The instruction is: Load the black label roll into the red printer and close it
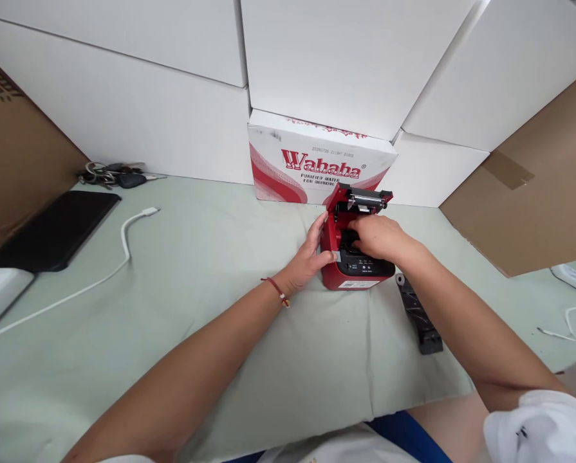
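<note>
A red and black label printer (pixel 358 276) stands on the cloth with its lid (pixel 362 198) raised. My left hand (pixel 314 254) holds the printer's left side, thumb on the front corner by a small grey tab and fingers along the side wall. My right hand (pixel 377 236) reaches into the open compartment from the right, fingers curled down. Its fingertips are partly hidden, and whatever they hold inside cannot be made out. Just right of the printer, under my right forearm, lies a long black plastic part (pixel 420 318) with a small roller-like end.
A Wahaha water carton (pixel 321 161) leans behind the printer against white boxes (pixel 316 58). To the left lie keys (pixel 116 175), a black tablet-like slab (pixel 58 228) and a white cable (pixel 126 238). Cardboard (pixel 533 173) stands on the right, near another white cable (pixel 570 328).
</note>
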{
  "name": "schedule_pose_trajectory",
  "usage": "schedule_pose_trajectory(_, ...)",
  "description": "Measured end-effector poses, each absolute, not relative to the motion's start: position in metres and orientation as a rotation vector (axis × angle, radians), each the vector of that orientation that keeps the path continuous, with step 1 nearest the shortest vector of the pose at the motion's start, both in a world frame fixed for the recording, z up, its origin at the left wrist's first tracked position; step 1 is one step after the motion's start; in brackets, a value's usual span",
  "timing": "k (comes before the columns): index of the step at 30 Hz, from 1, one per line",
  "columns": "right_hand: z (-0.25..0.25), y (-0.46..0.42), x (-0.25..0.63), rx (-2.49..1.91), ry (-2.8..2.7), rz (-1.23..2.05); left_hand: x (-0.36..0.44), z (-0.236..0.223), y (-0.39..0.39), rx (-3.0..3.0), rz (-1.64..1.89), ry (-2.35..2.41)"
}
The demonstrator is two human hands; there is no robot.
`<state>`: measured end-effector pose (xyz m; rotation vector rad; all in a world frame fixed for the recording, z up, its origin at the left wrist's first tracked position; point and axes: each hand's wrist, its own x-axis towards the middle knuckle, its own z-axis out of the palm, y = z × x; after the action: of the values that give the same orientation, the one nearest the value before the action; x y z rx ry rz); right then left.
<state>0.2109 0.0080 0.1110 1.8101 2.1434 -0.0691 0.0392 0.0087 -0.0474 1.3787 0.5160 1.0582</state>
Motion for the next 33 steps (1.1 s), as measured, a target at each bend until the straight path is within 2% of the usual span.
schedule_pose_trajectory(6,0.105,0.010,0.214,1.828,2.144,-0.094,0.039,-0.044,0.009,1.333,1.054,0.513)
schedule_pose_trajectory(10,0.113,-0.002,0.229,1.969,2.246,-0.231,0.038,-0.044,0.009,1.322,1.038,0.506)
schedule_pose_trajectory(16,0.158,-0.056,0.272,2.196,2.491,-0.997,0.038,-0.040,0.009,1.291,1.010,0.479)
schedule_pose_trajectory(18,0.173,-0.074,0.298,2.303,2.522,-1.107,0.038,-0.038,0.009,1.278,1.010,0.476)
schedule_pose_trajectory(22,0.165,-0.086,0.348,2.402,2.304,-1.146,0.037,-0.035,0.008,1.249,1.012,0.486)
schedule_pose_trajectory(27,0.105,-0.080,0.361,2.213,2.141,-1.191,0.035,-0.037,0.009,1.261,1.019,0.478)
schedule_pose_trajectory(33,0.067,-0.088,0.372,2.487,2.135,-0.708,0.032,-0.042,0.011,1.288,1.043,0.488)
